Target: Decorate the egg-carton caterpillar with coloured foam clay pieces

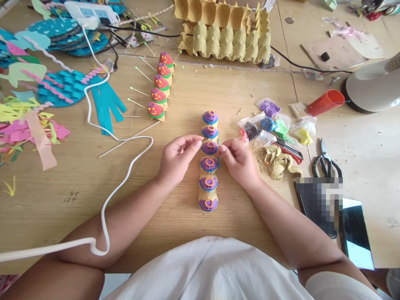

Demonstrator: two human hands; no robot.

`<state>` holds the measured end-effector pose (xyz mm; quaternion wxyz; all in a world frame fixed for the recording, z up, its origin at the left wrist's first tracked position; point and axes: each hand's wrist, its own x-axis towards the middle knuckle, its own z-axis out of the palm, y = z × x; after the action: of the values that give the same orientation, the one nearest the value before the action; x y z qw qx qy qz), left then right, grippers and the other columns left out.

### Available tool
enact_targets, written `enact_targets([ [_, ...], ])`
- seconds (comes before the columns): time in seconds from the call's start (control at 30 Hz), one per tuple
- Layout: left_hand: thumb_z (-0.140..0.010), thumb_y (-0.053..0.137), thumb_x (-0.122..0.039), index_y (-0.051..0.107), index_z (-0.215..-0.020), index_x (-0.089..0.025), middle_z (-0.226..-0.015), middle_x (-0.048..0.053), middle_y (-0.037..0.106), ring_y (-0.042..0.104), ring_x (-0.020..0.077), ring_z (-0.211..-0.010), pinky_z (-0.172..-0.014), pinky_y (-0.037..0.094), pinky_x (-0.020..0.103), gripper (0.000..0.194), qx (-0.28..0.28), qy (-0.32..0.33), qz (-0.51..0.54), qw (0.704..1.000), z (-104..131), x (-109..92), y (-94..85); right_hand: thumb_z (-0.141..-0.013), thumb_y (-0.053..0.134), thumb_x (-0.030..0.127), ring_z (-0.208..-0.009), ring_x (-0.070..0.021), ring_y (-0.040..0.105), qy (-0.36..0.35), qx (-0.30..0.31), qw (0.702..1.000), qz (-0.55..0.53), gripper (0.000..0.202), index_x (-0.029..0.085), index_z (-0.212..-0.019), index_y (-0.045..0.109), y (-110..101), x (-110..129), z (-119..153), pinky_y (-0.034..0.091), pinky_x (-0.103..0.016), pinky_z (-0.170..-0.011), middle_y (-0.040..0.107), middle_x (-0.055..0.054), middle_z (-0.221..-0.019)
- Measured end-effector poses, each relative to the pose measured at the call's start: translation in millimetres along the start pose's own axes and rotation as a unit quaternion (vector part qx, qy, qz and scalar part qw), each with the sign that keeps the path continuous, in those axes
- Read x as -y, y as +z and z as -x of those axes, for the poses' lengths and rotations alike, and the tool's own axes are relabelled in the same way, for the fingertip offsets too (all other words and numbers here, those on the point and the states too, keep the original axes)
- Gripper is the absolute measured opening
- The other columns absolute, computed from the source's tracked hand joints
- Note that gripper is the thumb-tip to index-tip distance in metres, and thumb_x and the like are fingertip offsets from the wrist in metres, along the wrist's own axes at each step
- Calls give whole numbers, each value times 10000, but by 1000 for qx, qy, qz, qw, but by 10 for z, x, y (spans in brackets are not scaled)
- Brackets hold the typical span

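Observation:
In front of me lies an egg-carton strip [208, 183] with several humps, capped with purple clay, blue rims and orange rings. Small dark face marks show on the caps. My left hand [180, 157] is at the strip's left edge by the upper humps, thumb and forefinger pinched together. On the opposite side, my right hand [239, 160] has its fingers curled and thumb pressed in, tips close to the strip's right edge. A thin blue piece [219, 160] shows beside those right fingertips. Whatever either pinch holds is too small or hidden to make out.
Farther back stands a red-and-green clay strip [161, 83] with pale sticks. Bagged clay [268, 124], a utility knife [289, 151], torn carton [278, 162] and scissors [325, 160] lie right. A white cable [125, 179] crosses the left; egg cartons [231, 41] stand at the back.

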<state>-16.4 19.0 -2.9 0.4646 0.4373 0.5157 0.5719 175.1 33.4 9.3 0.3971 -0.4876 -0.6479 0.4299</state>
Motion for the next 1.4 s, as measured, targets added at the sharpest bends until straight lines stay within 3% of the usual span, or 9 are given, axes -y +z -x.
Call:
enact_targets([
  [0.37, -913, 766, -435, 814, -988, -210, -957, 49, 803, 702, 148, -847, -796, 551, 266, 241, 11, 66, -101, 993, 14, -9, -24, -992, 578, 622, -648, -152, 512, -5, 3, 1000, 8, 434, 222, -826, 620, -5, 9, 2, 413, -307, -611, 686, -33, -761],
  [0.57, -962, 724, -329, 827, -999, -213, -939, 40, 806, 706, 147, -857, -794, 540, 275, 159, 20, 172, -234, 957, 29, -70, -39, -1005, 568, 605, -641, -141, 504, -16, 0, 1000, 14, 430, 214, -831, 621, -3, -7, 2, 411, -292, -601, 673, -23, -748],
  [0.73, -961, 725, -260, 836, -1021, -208, -956, 40, 815, 733, 143, -862, -817, 568, 272, 136, 20, 222, -281, 933, 30, -63, -44, -1011, 570, 584, -640, -137, 515, -32, -1, 999, 12, 416, 212, -831, 614, -1, -2, -2, 421, -285, -604, 675, -22, -752],
  [1.17, -964, 722, -255, 839, -1054, -224, -910, 38, 803, 726, 140, -810, -765, 560, 265, 151, 30, 254, -334, 907, 47, -43, -62, -1016, 551, 593, -614, -133, 511, -39, -15, 999, 3, 414, 217, -851, 611, -4, -58, -21, 420, -281, -588, 672, -20, -738],
  [1.4, -942, 743, -245, 816, -1006, -212, -934, 33, 805, 677, 123, -739, -705, 535, 254, 102, 34, 229, -340, 912, 80, -43, -67, -1027, 561, 529, -622, -134, 510, -35, -15, 999, 8, 361, 218, -850, 610, -11, -57, -17, 425, -284, -601, 681, -20, -751],
])
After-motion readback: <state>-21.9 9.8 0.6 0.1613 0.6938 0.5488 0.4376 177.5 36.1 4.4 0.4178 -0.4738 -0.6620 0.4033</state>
